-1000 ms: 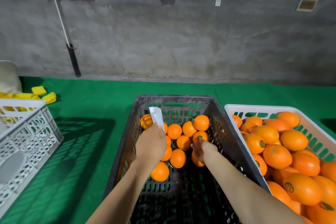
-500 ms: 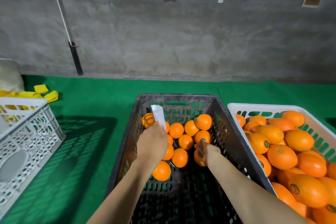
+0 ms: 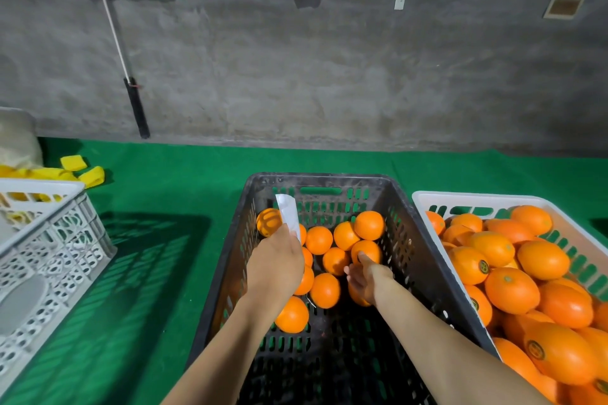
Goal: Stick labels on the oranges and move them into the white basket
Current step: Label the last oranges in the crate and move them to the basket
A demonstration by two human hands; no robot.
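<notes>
Head view: two bare arms are stretched forward into a black crate (image 3: 424,260) set on a green mat (image 3: 158,273). About a dozen oranges (image 3: 318,239) are piled at the far end of the black crate, and its near end is bare. One orange (image 3: 292,314) is seen just under the left wrist. The left hand (image 3: 274,268) is curled around a white strip of label paper (image 3: 288,218), which is held so that it sticks up past the fingers. The right hand (image 3: 366,276) is held low over the fruit with loose, fairly straight fingers, and one fingertip is laid on an orange by the right wall (image 3: 368,250). Just to the right, a white basket (image 3: 467,198) is heaped with many oranges, and dark round stickers are seen on some of them. To the left, well apart, part of a second white crate (image 3: 49,240) is seen. Farther back, yellow things (image 3: 82,171) are laid on the mat, and a grey wall (image 3: 329,76) is seen behind everything.
</notes>
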